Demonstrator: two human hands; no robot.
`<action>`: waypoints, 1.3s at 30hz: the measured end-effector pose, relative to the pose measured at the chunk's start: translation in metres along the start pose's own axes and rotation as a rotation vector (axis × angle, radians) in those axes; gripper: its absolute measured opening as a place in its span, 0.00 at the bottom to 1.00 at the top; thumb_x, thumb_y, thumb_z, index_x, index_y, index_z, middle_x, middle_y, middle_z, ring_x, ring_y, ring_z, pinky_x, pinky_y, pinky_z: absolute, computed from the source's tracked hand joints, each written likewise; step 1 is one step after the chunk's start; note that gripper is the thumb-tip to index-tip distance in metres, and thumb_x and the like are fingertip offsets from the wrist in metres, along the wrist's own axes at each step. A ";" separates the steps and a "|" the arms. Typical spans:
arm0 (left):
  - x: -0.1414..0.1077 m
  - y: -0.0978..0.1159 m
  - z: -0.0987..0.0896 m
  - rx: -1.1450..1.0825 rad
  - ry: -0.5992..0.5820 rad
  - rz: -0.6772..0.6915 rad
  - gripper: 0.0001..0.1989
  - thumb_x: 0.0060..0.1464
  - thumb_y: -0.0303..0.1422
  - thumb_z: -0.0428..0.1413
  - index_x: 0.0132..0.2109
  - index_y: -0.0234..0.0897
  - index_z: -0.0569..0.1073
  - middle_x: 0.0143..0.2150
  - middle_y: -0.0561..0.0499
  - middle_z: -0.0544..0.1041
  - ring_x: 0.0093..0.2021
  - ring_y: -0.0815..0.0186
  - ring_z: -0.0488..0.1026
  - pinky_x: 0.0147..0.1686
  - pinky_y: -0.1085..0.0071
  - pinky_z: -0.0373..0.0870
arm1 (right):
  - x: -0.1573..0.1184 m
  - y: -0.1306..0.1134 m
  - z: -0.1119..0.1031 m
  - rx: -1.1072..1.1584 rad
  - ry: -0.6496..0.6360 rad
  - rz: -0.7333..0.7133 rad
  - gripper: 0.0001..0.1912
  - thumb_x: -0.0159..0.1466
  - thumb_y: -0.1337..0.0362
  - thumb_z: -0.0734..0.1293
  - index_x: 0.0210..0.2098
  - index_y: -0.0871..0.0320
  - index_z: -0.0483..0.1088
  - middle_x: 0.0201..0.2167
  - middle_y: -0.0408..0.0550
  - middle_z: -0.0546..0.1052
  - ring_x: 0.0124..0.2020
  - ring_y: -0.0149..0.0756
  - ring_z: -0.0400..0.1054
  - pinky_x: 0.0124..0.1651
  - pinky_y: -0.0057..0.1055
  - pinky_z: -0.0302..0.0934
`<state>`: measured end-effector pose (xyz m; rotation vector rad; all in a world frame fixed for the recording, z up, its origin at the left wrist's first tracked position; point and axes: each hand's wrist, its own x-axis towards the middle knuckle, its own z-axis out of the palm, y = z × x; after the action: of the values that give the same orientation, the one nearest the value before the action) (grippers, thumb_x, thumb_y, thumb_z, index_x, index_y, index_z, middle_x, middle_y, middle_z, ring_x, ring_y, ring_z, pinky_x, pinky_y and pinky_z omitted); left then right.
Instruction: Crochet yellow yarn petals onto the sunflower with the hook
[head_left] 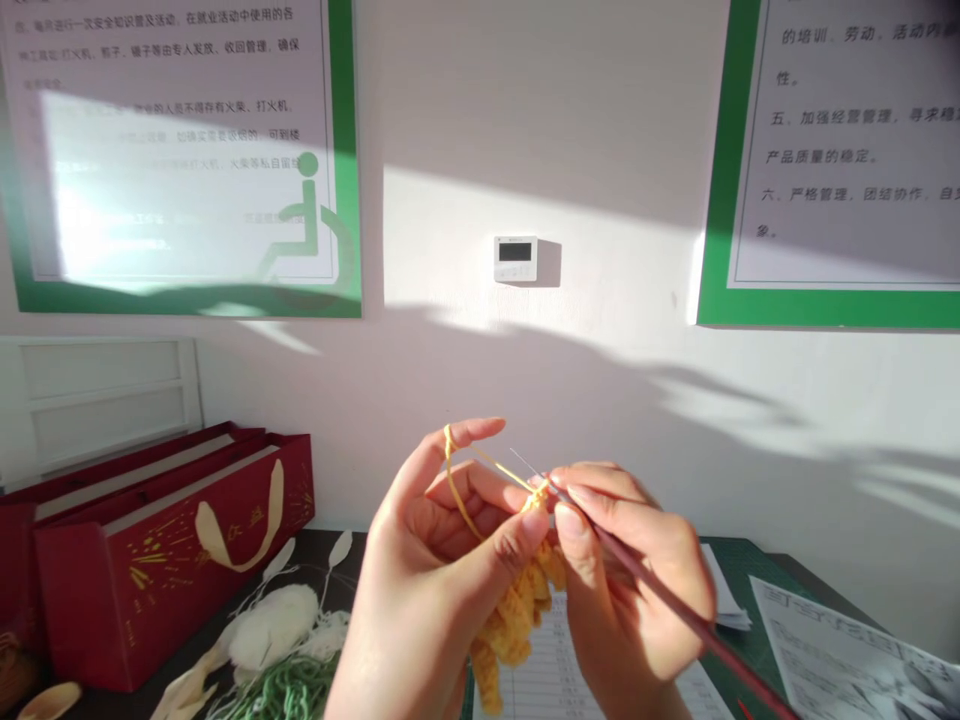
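Lightly, the hands work together above the desk [337, 555]: the left hand [439, 545] pinches soft, limp yellow crochet [517, 610] near its top edge, the best hold, while the right hand [630, 560] grips a thin hook [656, 580].

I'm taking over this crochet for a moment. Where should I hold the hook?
Take the dark red handle of the crochet hook from the lower right, past the right hand. The handle slants down that way and sticks out free, while the thin tip points up-left at the yellow yarn held by the left hand.
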<state>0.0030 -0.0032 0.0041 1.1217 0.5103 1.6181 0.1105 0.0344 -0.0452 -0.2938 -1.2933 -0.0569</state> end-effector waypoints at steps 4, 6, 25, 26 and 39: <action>0.002 -0.001 -0.002 -0.019 -0.019 -0.022 0.29 0.45 0.26 0.71 0.54 0.43 0.74 0.29 0.54 0.77 0.29 0.65 0.77 0.33 0.71 0.75 | 0.008 -0.001 0.005 0.287 0.037 0.266 0.05 0.69 0.69 0.65 0.40 0.53 0.71 0.36 0.45 0.79 0.39 0.33 0.75 0.39 0.31 0.72; 0.003 -0.002 -0.003 0.003 -0.006 -0.006 0.32 0.44 0.27 0.71 0.56 0.45 0.73 0.29 0.54 0.76 0.29 0.63 0.78 0.33 0.70 0.76 | 0.012 0.000 0.003 0.369 -0.018 0.359 0.03 0.70 0.66 0.65 0.39 0.54 0.71 0.36 0.45 0.79 0.35 0.31 0.74 0.36 0.28 0.70; 0.008 -0.003 -0.013 0.087 -0.129 -0.076 0.29 0.47 0.28 0.70 0.56 0.43 0.71 0.31 0.52 0.75 0.31 0.63 0.75 0.29 0.73 0.69 | 0.021 0.004 -0.015 0.530 -0.108 0.490 0.04 0.73 0.62 0.62 0.39 0.52 0.66 0.34 0.42 0.80 0.28 0.27 0.69 0.35 0.25 0.64; 0.008 -0.003 -0.014 0.084 -0.132 -0.080 0.29 0.47 0.28 0.70 0.56 0.43 0.71 0.31 0.53 0.75 0.31 0.63 0.75 0.29 0.73 0.69 | 0.021 0.005 -0.016 0.537 -0.113 0.484 0.04 0.73 0.62 0.62 0.39 0.52 0.66 0.34 0.43 0.80 0.28 0.27 0.69 0.35 0.25 0.64; 0.009 -0.003 -0.014 0.135 -0.110 -0.073 0.25 0.47 0.29 0.69 0.53 0.41 0.73 0.31 0.51 0.76 0.31 0.63 0.75 0.30 0.72 0.71 | 0.024 0.013 -0.024 0.533 -0.182 0.372 0.03 0.73 0.64 0.61 0.41 0.53 0.64 0.35 0.45 0.81 0.28 0.29 0.70 0.33 0.26 0.63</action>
<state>-0.0071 0.0090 -0.0011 1.2705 0.5889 1.4675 0.1424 0.0439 -0.0305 -0.0761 -1.3626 0.6344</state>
